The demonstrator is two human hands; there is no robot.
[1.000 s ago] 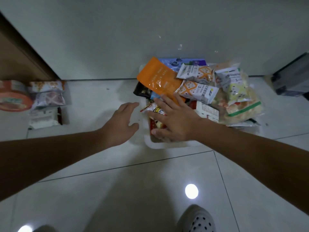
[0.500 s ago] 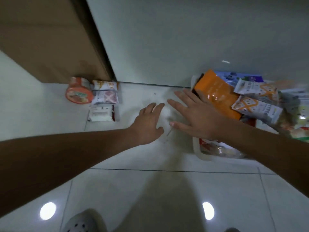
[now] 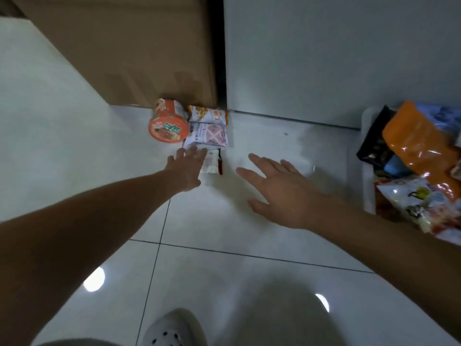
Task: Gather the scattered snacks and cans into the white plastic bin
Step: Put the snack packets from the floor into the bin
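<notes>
My left hand [image 3: 185,168] is over the loose snacks, and the white bin [image 3: 368,171] sits well out beyond my right hand [image 3: 282,193].

The bin is piled with packets, an orange pouch [image 3: 419,148] on top. My left fingers are straight and hold nothing; they overlap the white packet [image 3: 212,164], though I cannot tell if they touch it. Just past the fingertips lie the pink-cross packet [image 3: 208,134], a yellow-print packet [image 3: 208,115] and, to their left, the orange noodle cup [image 3: 168,126]. My right hand is spread flat and empty over the tiled floor [image 3: 224,270].
</notes>
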